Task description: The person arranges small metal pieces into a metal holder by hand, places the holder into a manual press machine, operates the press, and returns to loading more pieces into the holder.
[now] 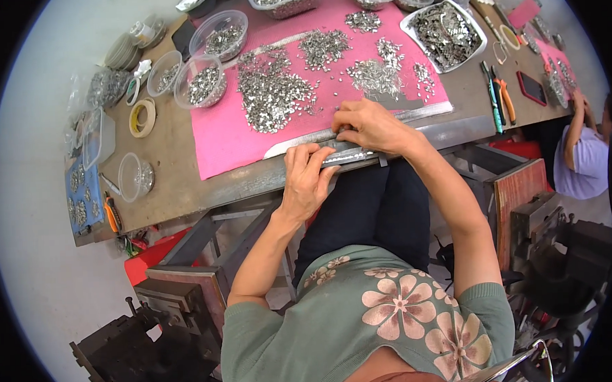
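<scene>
At the table's front edge lies a narrow grey metal strip with a row of small shiny marks or parts along it. Thumb and fingers of my left hand are closed on its left end. My right hand bends over the strip's upper side, its fingertips pinched together; whatever they hold is hidden. Just beyond both hands, a pink mat bears a large pile of small silvery metal pieces. Thin, needle-like metal pieces are heaped past my right hand.
Round plastic tubs of metal pieces and a tape roll stand left. A white tray of metal parts, orange-handled pliers and a phone lie right. Another person works at far right. Vises sit below.
</scene>
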`<action>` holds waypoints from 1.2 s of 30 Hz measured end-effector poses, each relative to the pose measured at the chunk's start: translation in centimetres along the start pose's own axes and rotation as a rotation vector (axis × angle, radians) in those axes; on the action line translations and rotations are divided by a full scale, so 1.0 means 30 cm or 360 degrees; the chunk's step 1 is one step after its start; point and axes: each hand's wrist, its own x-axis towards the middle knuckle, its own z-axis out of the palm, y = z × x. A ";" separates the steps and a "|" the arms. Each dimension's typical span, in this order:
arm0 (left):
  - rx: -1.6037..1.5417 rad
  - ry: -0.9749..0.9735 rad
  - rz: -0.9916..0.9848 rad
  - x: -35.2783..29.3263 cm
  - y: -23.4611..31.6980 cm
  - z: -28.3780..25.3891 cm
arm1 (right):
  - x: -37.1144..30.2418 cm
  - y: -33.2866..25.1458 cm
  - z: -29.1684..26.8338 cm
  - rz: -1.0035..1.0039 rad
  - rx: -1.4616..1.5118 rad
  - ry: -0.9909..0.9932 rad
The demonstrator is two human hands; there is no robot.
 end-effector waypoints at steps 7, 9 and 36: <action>0.0128 0.0029 -0.0014 0.023 -0.002 0.027 | 0.008 0.034 0.017 -0.0034 -0.0191 0.0254; 0.0172 0.0058 -0.0026 0.040 -0.002 0.035 | 0.009 0.036 0.016 0.0033 -0.0343 0.0313; 0.0666 -0.0043 0.0263 0.298 -0.150 0.006 | -0.126 -0.068 0.033 0.0015 0.0164 0.0576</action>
